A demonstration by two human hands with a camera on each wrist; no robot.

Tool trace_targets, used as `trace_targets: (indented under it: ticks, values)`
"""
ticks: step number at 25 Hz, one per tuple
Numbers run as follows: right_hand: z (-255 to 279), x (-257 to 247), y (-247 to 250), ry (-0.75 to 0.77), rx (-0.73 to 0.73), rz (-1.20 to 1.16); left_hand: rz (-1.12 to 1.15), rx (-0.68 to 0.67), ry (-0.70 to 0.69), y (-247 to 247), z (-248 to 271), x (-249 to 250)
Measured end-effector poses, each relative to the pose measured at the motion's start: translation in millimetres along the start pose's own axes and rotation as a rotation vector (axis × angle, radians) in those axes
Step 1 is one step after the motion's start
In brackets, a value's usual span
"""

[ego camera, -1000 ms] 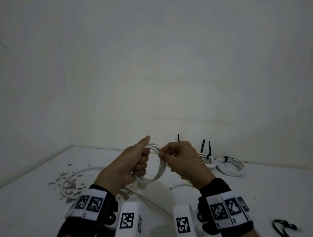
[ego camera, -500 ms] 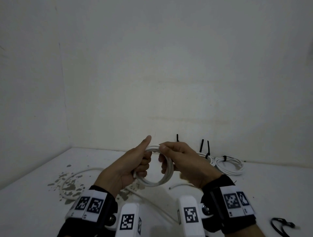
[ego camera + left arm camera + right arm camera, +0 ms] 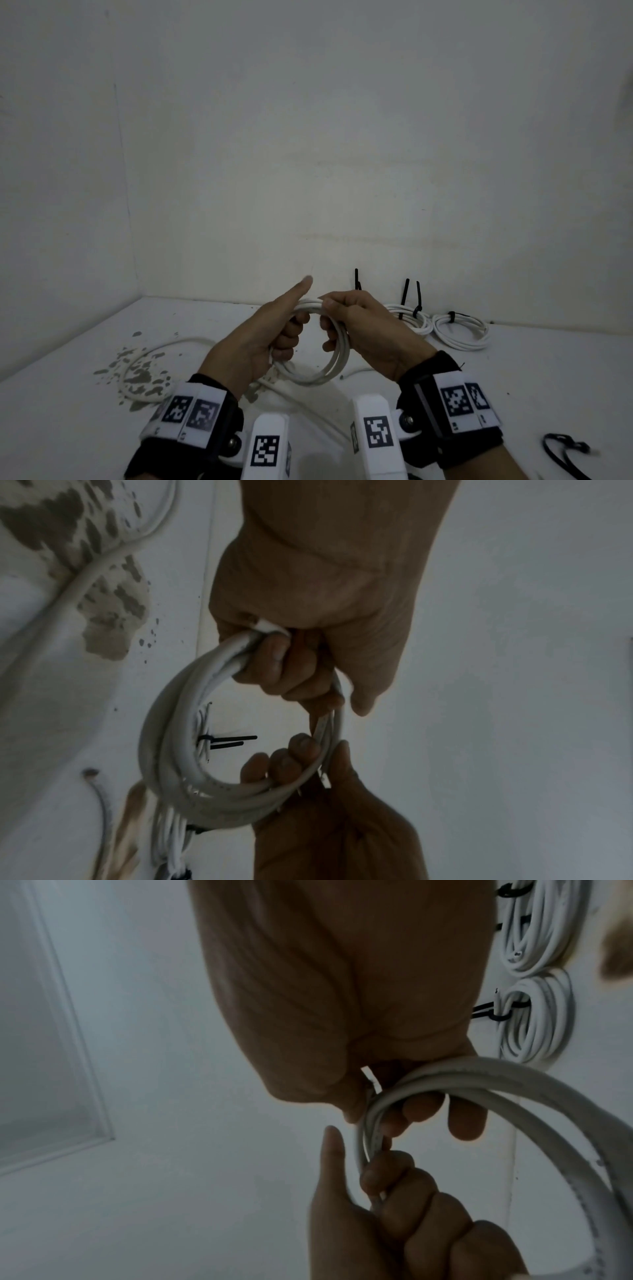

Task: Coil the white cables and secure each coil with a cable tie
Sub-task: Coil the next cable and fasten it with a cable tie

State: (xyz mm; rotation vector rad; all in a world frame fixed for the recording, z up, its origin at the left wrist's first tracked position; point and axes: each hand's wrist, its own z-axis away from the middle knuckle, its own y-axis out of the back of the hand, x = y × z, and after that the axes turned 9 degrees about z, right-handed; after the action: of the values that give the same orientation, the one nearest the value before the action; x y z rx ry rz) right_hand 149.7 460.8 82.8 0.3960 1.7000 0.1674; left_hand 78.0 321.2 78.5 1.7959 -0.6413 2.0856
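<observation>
Both hands are gripping the white cable coil point(image 3: 310, 359) between them above the tabletop point(image 3: 513, 377): left hand point(image 3: 255, 339) fisting one side, right hand point(image 3: 363, 329) pinching the top. Looks springy and light, probably wanting to unwind, so I'd be holding where the loops bunch.

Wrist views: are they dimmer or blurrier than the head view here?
Head view: evenly lit though dull, the coil and both hands sharp. Left wrist view: darker, the right hand nearly silhouetted, the coil's lower strands smeared. Right wrist view: dimmest, the left hand shadowed, soft throughout.
</observation>
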Motion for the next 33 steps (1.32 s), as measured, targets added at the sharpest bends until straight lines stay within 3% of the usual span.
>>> trace_targets:
  ticks: [4, 9, 13, 16, 21, 24, 33]
  values:
    - [1, 1, 1, -0.003, 0.034, 0.056, -0.054, 0.05, -0.039, -8, 0, -4]
    - [9, -3, 9, 0.028, 0.201, 0.266, 0.006, 0.046, -0.083, -15, 1, -5]
    - [34, -1, 51, -0.139, 0.237, 0.307, -0.029, -0.003, -0.017, -34, 4, -17]
    - [64, 8, 107, -0.273, 0.187, 0.511, -0.041, -0.018, -0.004, -55, 4, -30]
    - [132, 23, 181, -0.592, -0.129, 1.066, -0.029, -0.039, 0.013, -106, -6, -45]
    - [159, 36, 192, -0.7, -0.287, 1.146, -0.019, -0.063, 0.018, -145, -10, -49]
    - [173, 71, 186, -0.712, -0.185, 1.279, -0.03, -0.173, 0.083, -217, -5, -69]
